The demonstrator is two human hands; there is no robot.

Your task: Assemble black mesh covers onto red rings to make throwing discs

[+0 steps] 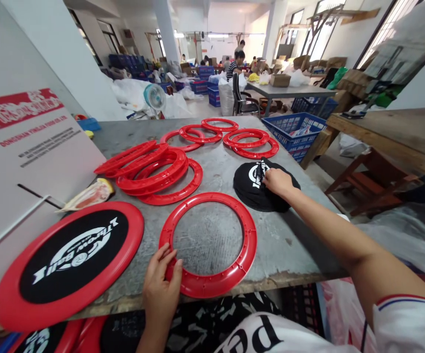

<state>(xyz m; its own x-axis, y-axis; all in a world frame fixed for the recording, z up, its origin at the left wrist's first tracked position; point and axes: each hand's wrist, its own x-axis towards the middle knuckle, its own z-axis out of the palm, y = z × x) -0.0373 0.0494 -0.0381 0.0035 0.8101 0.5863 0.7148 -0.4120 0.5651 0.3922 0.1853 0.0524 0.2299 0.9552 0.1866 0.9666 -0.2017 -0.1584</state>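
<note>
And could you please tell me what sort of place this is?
Probably a factory workshop: several matching red rings lie on the worktable, blue crates stand beyond it, and people appear farther back.

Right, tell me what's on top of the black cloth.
The right hand pinches the black cloth, beside visible white print. Any print beneath the hand is covered.

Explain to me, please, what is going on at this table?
A person is handling round parts at a grey table. The left hand touches the near-left side of a red ring, which lies flat near the front edge. The right hand pinches black fabric with white lettering, beyond the ring and to its right, not on it. Other red rings lie farther back, several overlapping. At the left is a red-rimmed disc with a black, lettered centre.
</note>
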